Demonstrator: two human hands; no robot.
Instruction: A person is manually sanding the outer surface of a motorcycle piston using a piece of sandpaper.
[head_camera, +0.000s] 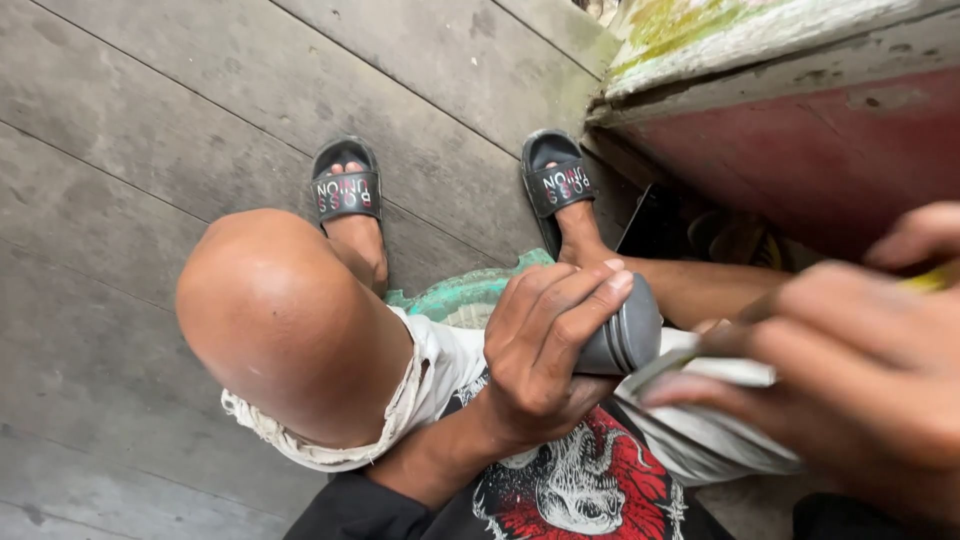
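Note:
I am seated, looking down at my knees and feet. My left hand (545, 350) is wrapped around a dark grey rounded object (625, 335), like a stone or a tool's end, held over my lap. My right hand (860, 370) is close to the camera and blurred; it holds a thin tool with a yellowish handle (935, 280) whose flat pale blade (700, 365) lies against the grey object. What exactly the tool is, I cannot tell.
My left knee (290, 320) fills the middle left. Both feet in black slide sandals (347, 190) (560, 185) rest on grey wooden floor planks (130, 150). A worn red and mossy wooden structure (800, 120) stands at the upper right.

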